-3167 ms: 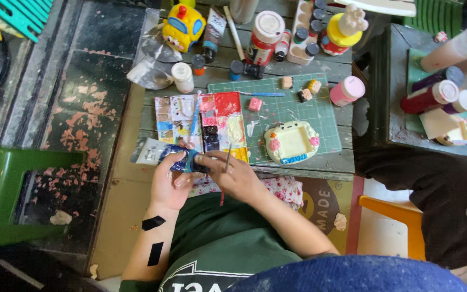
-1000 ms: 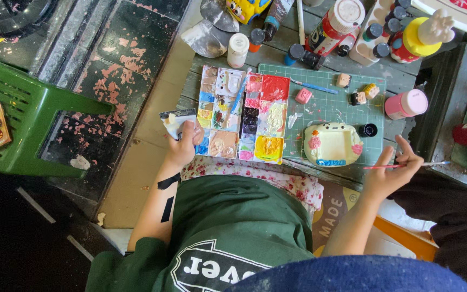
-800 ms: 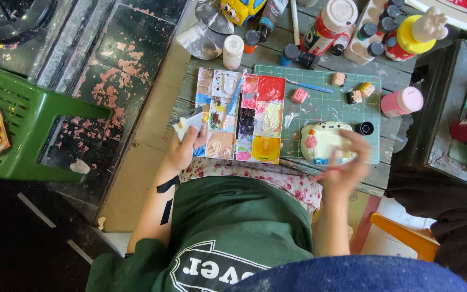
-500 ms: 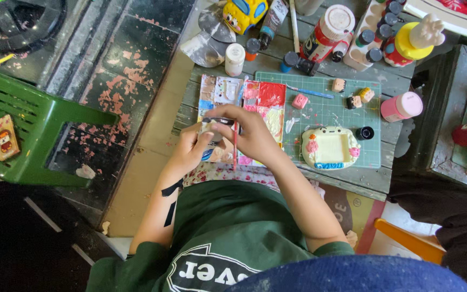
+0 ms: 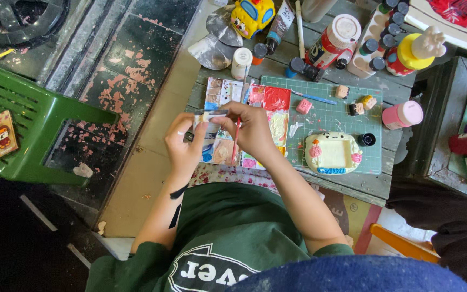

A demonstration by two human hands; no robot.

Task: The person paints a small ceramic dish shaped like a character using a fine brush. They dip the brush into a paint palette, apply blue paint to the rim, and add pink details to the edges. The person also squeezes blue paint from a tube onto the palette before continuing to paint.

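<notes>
Over the palette (image 5: 268,116) on the counter (image 5: 352,181), the left hand (image 5: 185,146) pinches a small paint tube (image 5: 207,114), and the right hand (image 5: 252,130), at its 3 o'clock, closes its grip on a red brush (image 5: 237,141) while fingering the tube's end. Keep the tube low above the palette (a spill would foul the cream frame (image 5: 333,153) at 3 o'clock).

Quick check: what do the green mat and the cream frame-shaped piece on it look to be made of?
Green mat: looks like a flexible rubbery or vinyl cutting mat, matte, with a pale printed grid. Cream frame-shaped piece: probably moulded clay or plaster, painted matte; its rounded, thick edges and raised pink blobs suggest so, but the material cannot be told for sure.
</notes>
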